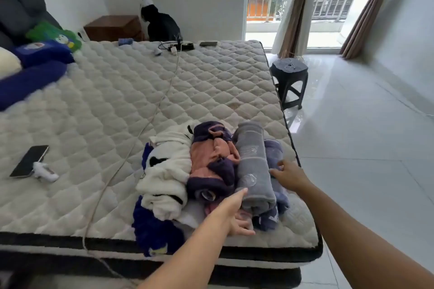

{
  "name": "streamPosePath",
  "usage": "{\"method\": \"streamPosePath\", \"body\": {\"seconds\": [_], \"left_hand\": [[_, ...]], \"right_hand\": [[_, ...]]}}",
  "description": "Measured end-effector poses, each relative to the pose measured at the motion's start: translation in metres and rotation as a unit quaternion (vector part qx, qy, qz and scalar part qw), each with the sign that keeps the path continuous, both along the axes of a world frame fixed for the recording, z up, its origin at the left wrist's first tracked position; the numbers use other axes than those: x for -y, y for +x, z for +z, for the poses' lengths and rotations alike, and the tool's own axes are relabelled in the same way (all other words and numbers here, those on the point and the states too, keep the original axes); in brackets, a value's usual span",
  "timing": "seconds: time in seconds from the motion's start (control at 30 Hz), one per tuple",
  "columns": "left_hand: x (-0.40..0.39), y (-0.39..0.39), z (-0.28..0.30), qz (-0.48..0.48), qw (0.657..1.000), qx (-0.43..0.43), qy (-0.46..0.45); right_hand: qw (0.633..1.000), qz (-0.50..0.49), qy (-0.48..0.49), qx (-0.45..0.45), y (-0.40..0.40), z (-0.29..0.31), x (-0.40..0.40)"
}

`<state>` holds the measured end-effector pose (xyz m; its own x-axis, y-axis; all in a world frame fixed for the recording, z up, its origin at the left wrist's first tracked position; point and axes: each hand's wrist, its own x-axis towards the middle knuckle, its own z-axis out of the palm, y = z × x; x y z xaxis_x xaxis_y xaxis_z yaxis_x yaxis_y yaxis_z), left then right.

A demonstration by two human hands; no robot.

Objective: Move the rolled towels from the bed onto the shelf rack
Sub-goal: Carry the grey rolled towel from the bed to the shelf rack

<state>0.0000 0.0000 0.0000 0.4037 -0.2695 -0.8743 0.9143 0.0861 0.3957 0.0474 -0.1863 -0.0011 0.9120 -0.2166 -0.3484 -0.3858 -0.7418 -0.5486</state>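
Reaching in from both sides, the person had the grey rolled terry towel (254,166) bracketed at the near corner of the white quilted bed (141,91). The left hand (234,214) lay low at the roll's near end, thumb up against the grey cloth and fingers spread flat beneath, not closed on anything. The right hand (290,177) hovered at the roll's far flank, fingers open and just brushing the lavender-blue towel (273,155) tucked beside and under it. Neither grip had taken hold yet.

The grey roll sat among its neighbours, pressed against the pink and dark purple rolled towel (215,164), with the white and black rolled towel (168,171) further left, and a deep blue towel (152,230) spilling over the mattress edge. No shelf rack was visible from where the camera looked.

To my eye the sound way was to slide the left fingers fully under the near end, press the right palm against the side, and lift the roll level so it would not unwind. Snagging the lavender towel underneath looked the likely mishap, since the two were touching.
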Motion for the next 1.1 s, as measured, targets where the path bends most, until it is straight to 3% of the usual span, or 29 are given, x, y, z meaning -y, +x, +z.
{"method": "streamPosePath", "body": {"seconds": [0.17,0.5,0.7,0.87,1.1], "left_hand": [[0.025,0.02,-0.017,0.111,0.993,-0.02,-0.036],[0.042,0.042,-0.043,0.155,0.983,-0.104,0.004],[0.039,0.042,-0.046,0.154,0.983,-0.09,0.032],[0.041,0.03,-0.048,0.186,0.978,-0.081,0.045],[0.042,-0.013,-0.046,0.232,0.971,-0.027,0.046]], "right_hand": [[0.998,0.015,0.065,0.007,0.08,-0.01,0.019],[0.995,0.079,0.052,0.015,0.21,-0.033,0.013],[0.995,0.073,0.065,-0.003,0.213,-0.049,0.008],[0.994,0.074,0.084,0.002,0.206,-0.027,0.017],[0.991,0.058,0.054,0.108,0.138,0.019,0.025]]}}
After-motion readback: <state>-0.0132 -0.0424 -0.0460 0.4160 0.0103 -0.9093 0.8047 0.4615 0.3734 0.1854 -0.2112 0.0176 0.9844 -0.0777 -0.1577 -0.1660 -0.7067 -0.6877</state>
